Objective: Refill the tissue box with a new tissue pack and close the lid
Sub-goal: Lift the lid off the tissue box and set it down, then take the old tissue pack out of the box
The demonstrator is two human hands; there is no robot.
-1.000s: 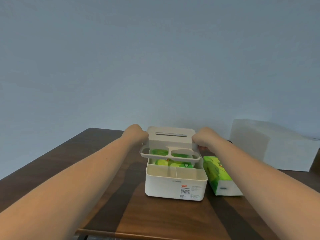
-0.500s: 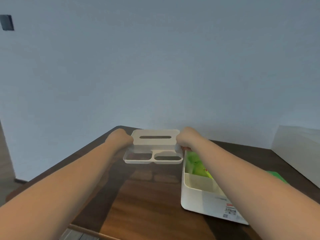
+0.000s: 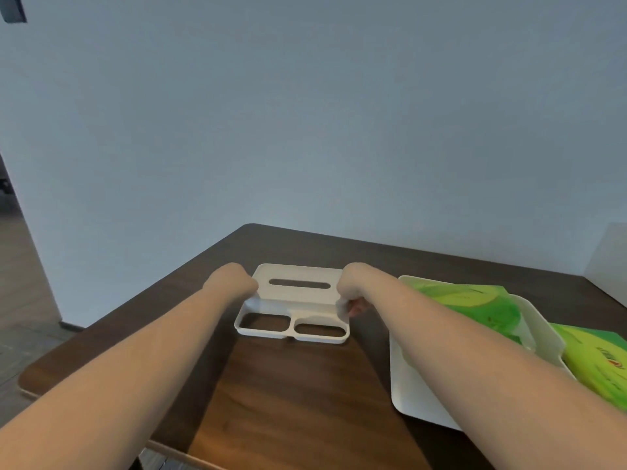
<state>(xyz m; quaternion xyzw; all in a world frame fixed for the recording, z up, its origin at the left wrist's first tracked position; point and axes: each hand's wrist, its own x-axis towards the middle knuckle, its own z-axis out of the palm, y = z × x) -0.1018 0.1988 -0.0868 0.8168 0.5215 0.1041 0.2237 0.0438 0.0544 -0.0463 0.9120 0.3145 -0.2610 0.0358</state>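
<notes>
The white lid (image 3: 298,300), with a tissue slot and two front openings, is on or just above the dark wooden table (image 3: 288,395), left of the box. My left hand (image 3: 234,283) grips its left end and my right hand (image 3: 349,293) grips its right end. The white tissue box (image 3: 407,385) stands open at the right, partly behind my right forearm, with a green tissue pack (image 3: 475,303) inside it. A second green tissue pack (image 3: 597,361) lies on the table right of the box.
A white carton (image 3: 607,256) stands at the far right against the wall. The table's left edge runs diagonally toward the front, with wooden floor (image 3: 20,300) beyond it. A blue-grey wall rises directly behind the table.
Both hands lifted the lid off the box and carried it left, down to the table. The view swung left, so the box now sits at the right.
</notes>
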